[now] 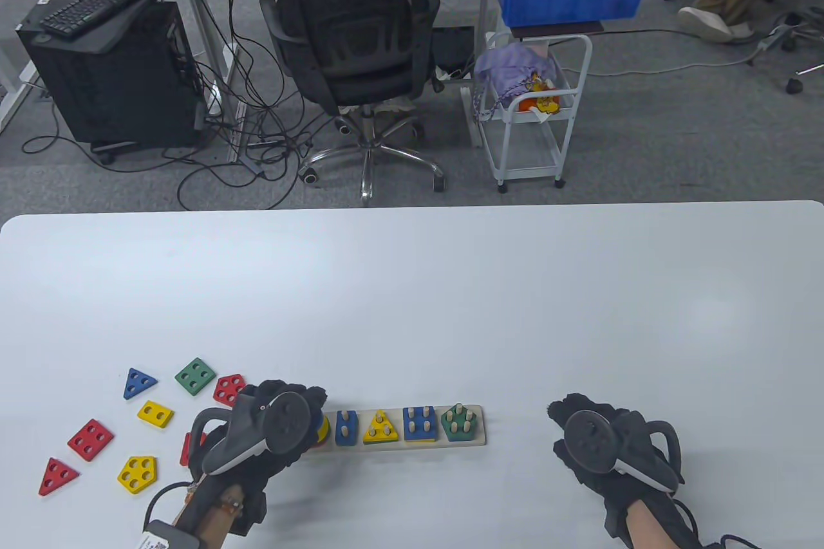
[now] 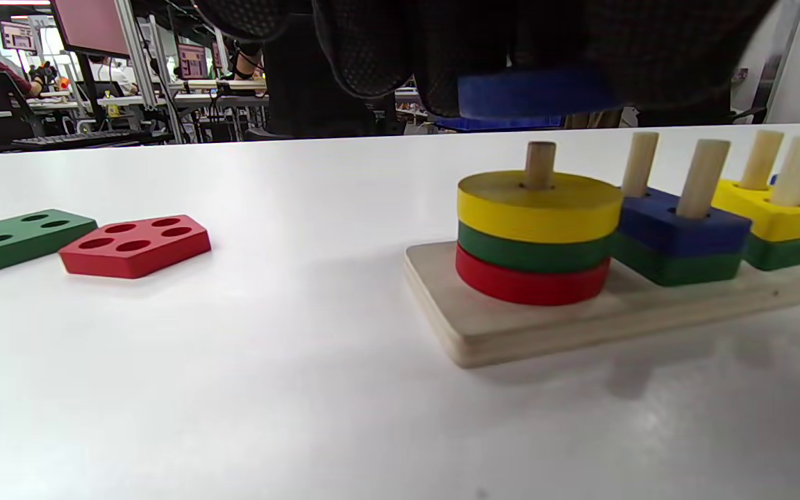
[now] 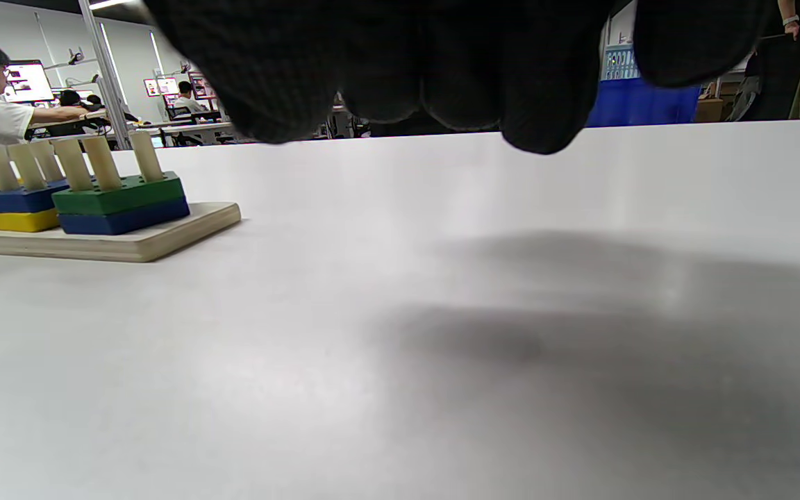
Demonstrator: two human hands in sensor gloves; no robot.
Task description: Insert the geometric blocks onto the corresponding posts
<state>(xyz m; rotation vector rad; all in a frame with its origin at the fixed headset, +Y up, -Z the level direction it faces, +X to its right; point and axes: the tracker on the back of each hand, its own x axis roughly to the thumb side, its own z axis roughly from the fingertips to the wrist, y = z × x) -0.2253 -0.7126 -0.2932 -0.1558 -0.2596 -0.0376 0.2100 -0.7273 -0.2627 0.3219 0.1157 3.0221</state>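
A wooden peg board [image 1: 399,444] lies near the front edge of the white table. Its leftmost single post [image 2: 540,164] carries a yellow disc [image 2: 537,205] on a green and a red one. My left hand [image 1: 302,404] hovers over that post, its fingers [image 2: 386,55] gripping a blue disc [image 2: 532,94] just above the peg tip. The other posts hold a blue rectangle [image 1: 346,428], a yellow triangle [image 1: 380,428], a blue square [image 1: 419,423] and a green pentagon [image 1: 458,422]. My right hand [image 1: 573,427] rests on the table right of the board, holding nothing.
Loose blocks lie left of the board: blue triangle [image 1: 138,381], green square [image 1: 195,376], red pentagon [image 1: 228,389], yellow rectangle [image 1: 155,413], red square [image 1: 91,439], yellow pentagon [image 1: 137,474], red triangle [image 1: 58,475]. An office chair [image 1: 354,27] stands beyond the table.
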